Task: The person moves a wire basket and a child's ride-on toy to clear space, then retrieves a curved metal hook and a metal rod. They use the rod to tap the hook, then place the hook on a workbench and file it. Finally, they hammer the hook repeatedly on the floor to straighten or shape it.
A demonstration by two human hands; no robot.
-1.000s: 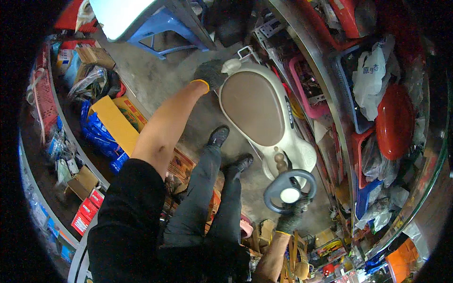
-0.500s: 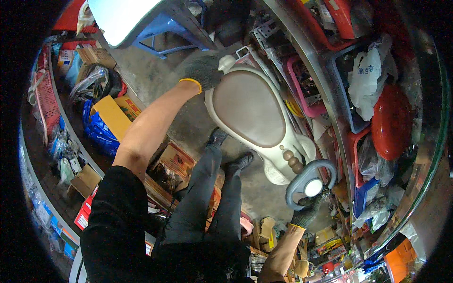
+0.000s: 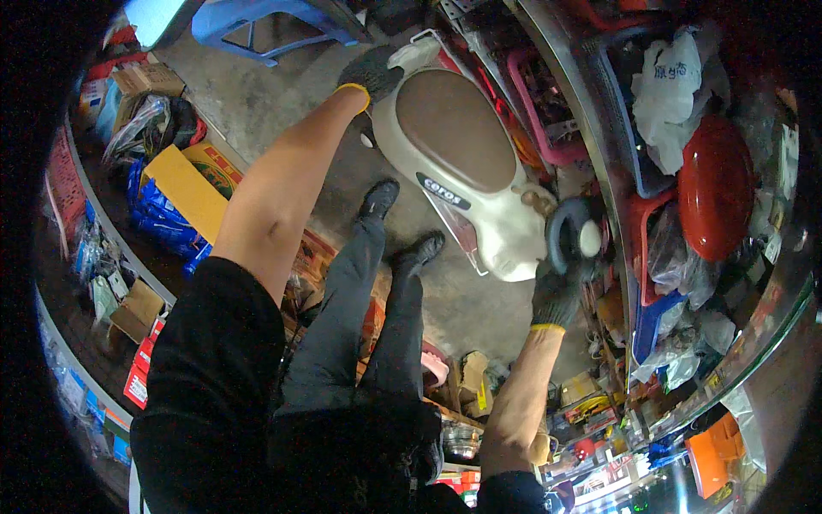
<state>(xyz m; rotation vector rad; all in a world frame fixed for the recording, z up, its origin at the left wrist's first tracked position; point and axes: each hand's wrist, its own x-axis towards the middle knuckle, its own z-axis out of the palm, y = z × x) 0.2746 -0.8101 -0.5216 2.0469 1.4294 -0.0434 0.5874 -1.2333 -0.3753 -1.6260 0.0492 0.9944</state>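
Floor: blue stool, far left | Left shelf: cardboard box, red boxes | Right shelf: blue basket, red basket

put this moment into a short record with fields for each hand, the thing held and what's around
held thing: cream and brown ride-on toy
left hand: dark glove, on the toy's wide end
right hand: dark glove, gripping the dark steering wheel
left side: yellow-brown carton
upper left: blue stool
right side: red oval object, white plastic bag
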